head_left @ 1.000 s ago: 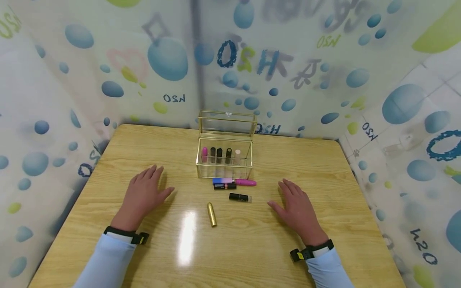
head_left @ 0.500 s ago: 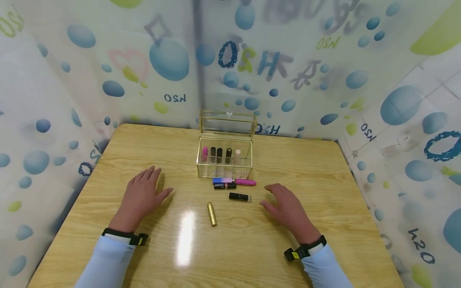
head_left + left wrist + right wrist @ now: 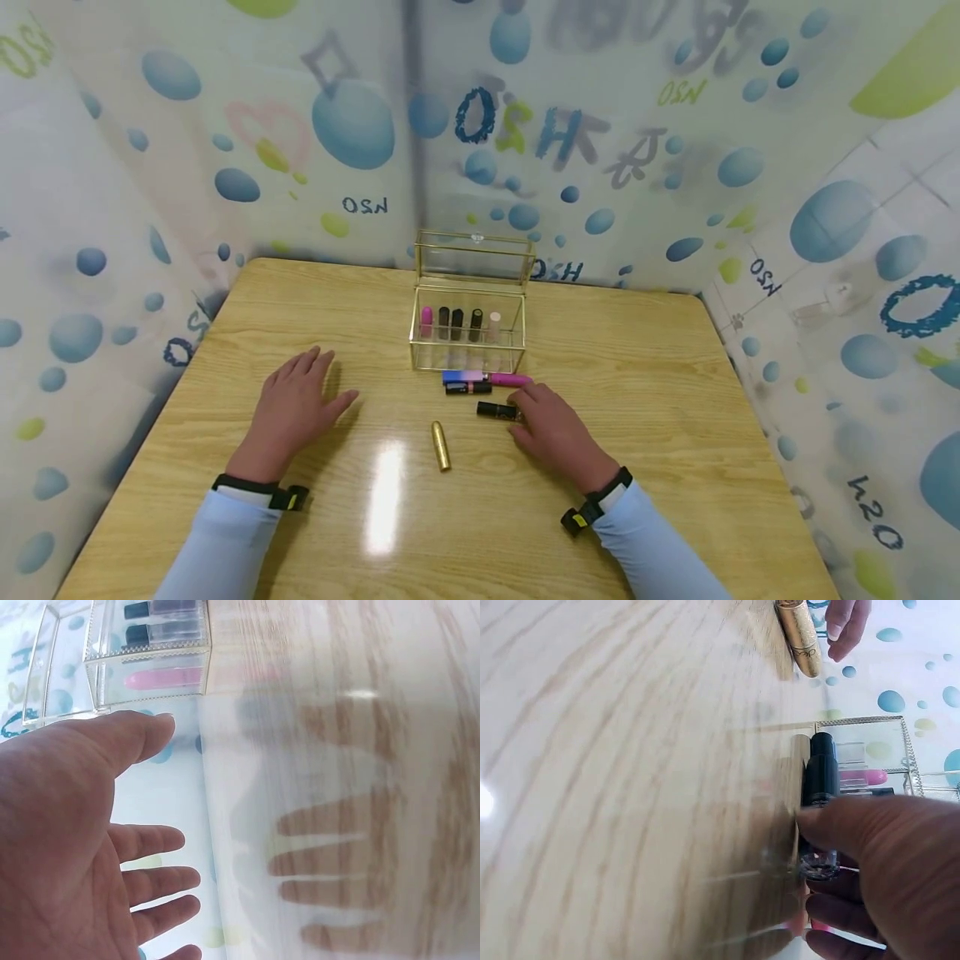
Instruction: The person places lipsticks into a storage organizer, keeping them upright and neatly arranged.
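Note:
A black lipstick with a clear end lies on the table. My right hand is at that end; in the right wrist view its thumb lies across the black lipstick with fingers behind, pinching it. Left of it, my left hand is held low over the table, fingers spread and holding nothing, also plain in the left wrist view. A gold lipstick lies between the hands. Just beyond the right fingertips lie a magenta tube, a blue-to-pink tube and another black lipstick.
Behind these stands a gold-edged clear box, its lid raised. Several lipsticks stand in a row inside, among them a pink one at the left. A patterned curtain hangs along the table's back edge.
My right hand has moved left from the table's right side to the black lipstick, its thumb and fingers closing about the clear end. The left hand has barely moved.

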The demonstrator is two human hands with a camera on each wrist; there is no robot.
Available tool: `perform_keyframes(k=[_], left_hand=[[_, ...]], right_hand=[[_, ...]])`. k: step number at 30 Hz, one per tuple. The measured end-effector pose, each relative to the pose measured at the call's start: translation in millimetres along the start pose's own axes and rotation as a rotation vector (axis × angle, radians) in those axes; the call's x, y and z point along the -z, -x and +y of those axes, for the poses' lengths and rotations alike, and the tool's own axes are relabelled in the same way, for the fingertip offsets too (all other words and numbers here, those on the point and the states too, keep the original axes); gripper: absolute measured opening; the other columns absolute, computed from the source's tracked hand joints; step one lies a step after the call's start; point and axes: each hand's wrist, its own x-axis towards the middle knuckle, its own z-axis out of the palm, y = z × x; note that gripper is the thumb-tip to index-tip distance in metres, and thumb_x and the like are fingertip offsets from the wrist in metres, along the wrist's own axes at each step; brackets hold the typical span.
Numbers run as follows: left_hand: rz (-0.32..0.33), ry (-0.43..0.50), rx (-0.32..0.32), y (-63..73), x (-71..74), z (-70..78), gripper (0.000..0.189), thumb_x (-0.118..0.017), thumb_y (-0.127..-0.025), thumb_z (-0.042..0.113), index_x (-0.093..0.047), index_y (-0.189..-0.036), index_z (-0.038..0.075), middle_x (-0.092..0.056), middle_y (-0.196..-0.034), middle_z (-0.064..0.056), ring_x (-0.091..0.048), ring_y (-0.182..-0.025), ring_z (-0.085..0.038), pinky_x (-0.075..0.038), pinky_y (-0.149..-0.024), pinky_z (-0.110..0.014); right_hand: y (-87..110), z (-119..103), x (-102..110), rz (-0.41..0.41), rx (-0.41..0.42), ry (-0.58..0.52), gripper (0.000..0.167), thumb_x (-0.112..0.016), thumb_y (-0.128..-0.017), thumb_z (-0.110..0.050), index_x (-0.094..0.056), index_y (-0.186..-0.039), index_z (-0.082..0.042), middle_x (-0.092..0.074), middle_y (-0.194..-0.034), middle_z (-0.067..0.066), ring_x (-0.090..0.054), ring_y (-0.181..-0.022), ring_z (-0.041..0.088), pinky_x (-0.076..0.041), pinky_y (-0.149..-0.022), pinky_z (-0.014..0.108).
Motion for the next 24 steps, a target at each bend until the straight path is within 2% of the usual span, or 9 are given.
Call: perform_keyframes(k=[3, 6, 9, 12, 17, 24], left_hand=[[-0.003, 0.005, 0.005, 0.3, 0.7, 0.8, 0.081, -0.074, -0.106, 0.045, -0.046, -0.16, -0.008, -0.041, -0.165, -0.038, -0.04, -0.149, -0.06, -0.033, -0.116, -0.08], [-0.005, 0.011, 0.01, 0.9, 1.5, 1.6, 0.081, -0.074, -0.106, 0.045, -0.047, -0.16, -0.008, -0.041, -0.165, -0.038, -0.04, -0.149, -0.061, -0.033, -0.116, -0.08], [-0.008, 0.015, 0.012, 1.1, 1.9, 1.8, 0.081, -0.074, -0.105, 0.045, -0.047, -0.159, -0.009, -0.041, -0.164, -0.039, -0.04, -0.148, -0.061, -0.034, -0.116, -0.08], [-0.012, 0.015, 0.012, 1.3, 1.3, 0.6, 0.081, -0.074, -0.105, 0.046, -0.048, -0.158, -0.009, -0.041, -0.163, -0.039, -0.041, -0.148, -0.062, -0.034, -0.115, -0.08], [-0.015, 0.02, 0.019, 1.3, 0.5, -0.6, 0.081, -0.074, -0.106, 0.047, -0.048, -0.158, -0.009, -0.042, -0.163, -0.039, -0.04, -0.147, -0.062, -0.034, -0.114, -0.081], [-0.022, 0.02, 0.017, 2.5, 1.0, -0.7, 0.082, -0.073, -0.106, 0.048, -0.048, -0.158, -0.009, -0.042, -0.163, -0.04, -0.041, -0.147, -0.062, -0.035, -0.114, -0.08]], right_hand=[[-1.4, 0, -1, 0.019, 0.009, 0.004, 0.024, -0.083, -0.097, -0.011, -0.072, -0.117, -0.005, -0.065, -0.107, 0.003, -0.061, -0.096, 0.022, -0.057, -0.086, 0.042], [-1.6, 0, -2, 0.014, -0.009, -0.014, 0.02, -0.082, -0.098, -0.012, -0.072, -0.115, -0.007, -0.064, -0.104, 0.001, -0.06, -0.094, 0.02, -0.056, -0.084, 0.041], [-1.0, 0, -1, 0.02, -0.051, -0.074, 0.019, -0.081, -0.098, -0.012, -0.073, -0.115, -0.008, -0.067, -0.107, 0.001, -0.063, -0.097, 0.019, -0.058, -0.088, 0.041], [-1.0, -2, 6, 0.05, -0.11, -0.178, 0.019, -0.083, -0.099, -0.011, -0.073, -0.116, -0.009, -0.069, -0.109, 0.001, -0.068, -0.1, 0.018, -0.06, -0.089, 0.043], [-7.3, -5, 32, 0.136, -0.139, -0.321, 0.021, -0.084, -0.099, -0.006, -0.076, -0.119, -0.008, -0.072, -0.112, 0.002, -0.07, -0.102, 0.021, -0.062, -0.09, 0.049], [-28.6, -1, 75, 0.26, -0.058, -0.268, 0.023, -0.082, -0.101, -0.007, -0.076, -0.123, -0.007, -0.073, -0.118, 0.004, -0.071, -0.105, 0.024, -0.062, -0.092, 0.05]])
